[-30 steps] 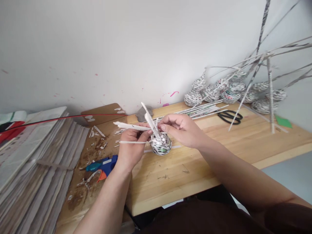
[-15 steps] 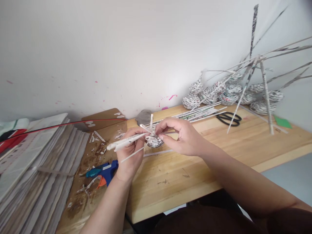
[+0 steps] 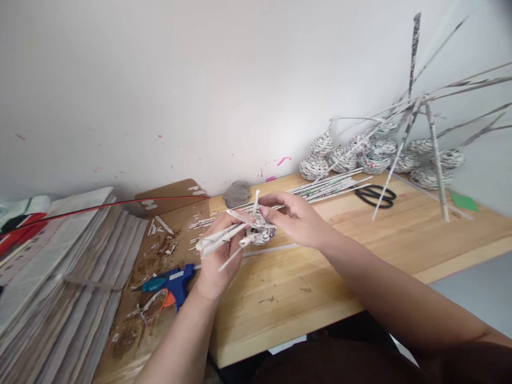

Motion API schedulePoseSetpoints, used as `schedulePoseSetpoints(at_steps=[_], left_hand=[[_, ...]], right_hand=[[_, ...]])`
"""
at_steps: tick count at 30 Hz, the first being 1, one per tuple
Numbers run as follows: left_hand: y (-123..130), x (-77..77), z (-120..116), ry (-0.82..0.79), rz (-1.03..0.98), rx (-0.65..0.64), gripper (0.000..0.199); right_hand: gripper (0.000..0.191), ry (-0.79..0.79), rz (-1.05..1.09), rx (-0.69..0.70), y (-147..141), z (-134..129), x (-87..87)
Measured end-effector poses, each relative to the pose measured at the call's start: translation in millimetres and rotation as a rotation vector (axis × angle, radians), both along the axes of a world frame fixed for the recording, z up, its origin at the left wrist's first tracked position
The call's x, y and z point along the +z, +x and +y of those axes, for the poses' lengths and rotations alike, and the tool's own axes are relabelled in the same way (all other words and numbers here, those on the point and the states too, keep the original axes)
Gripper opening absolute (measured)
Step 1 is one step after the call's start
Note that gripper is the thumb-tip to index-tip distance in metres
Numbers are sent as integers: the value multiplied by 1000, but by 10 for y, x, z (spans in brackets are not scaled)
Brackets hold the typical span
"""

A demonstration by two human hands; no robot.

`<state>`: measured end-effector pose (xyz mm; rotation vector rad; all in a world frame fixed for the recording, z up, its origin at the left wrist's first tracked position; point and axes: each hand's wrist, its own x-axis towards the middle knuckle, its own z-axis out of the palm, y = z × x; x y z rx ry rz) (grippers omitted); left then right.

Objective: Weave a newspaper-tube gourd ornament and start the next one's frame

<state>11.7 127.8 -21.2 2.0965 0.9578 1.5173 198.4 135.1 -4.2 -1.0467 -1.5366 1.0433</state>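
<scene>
Between my hands, above the wooden tabletop, is a small round piece woven from rolled newspaper (image 3: 264, 233), with several paper tubes (image 3: 220, 241) sticking out of it toward the left and upward. My left hand (image 3: 220, 261) grips it from the left, fingers wrapped round the tubes and the woven side. My right hand (image 3: 296, 220) is on its upper right side, with thumb and fingers curled against the weave. The right fingertips are partly hidden behind the piece.
A blue glue gun (image 3: 172, 282) lies on stained cardboard (image 3: 132, 330) at left, beside a stack of newspapers (image 3: 76, 282). Behind are loose paper tubes (image 3: 328, 186), black-handled scissors (image 3: 376, 196), several woven gourd shapes (image 3: 316, 165), a tube frame (image 3: 436, 154) and a grey lump (image 3: 237, 193).
The woven piece has turned in my hands and shifted slightly to the right, showing more of its side. My left hand moved right with it; my right fingers spread from a pinch to a wider grip.
</scene>
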Motion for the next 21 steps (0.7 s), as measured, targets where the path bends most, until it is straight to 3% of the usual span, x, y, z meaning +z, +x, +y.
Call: schedulePoseSetpoints(at_steps=[3,6,12,15,21], left_hand=[[9,-38,7,4,50,-22,16],[0,-68,1,-16,52,18,13],[12,-22,-27,-67,62,174,13],[38,8,-39,-41,73,221,11],[38,-4,-46,-92,37,168,8]], right_hand=[[27,-28,40,104,-32,44,-55],[27,39,18,5,-63,6,-51],[1,424,-115,-209,-135,-142,-28],[4,586,-163,-216,-162,-183,-42],[2,596,-177,-197,-153,-179,-56]])
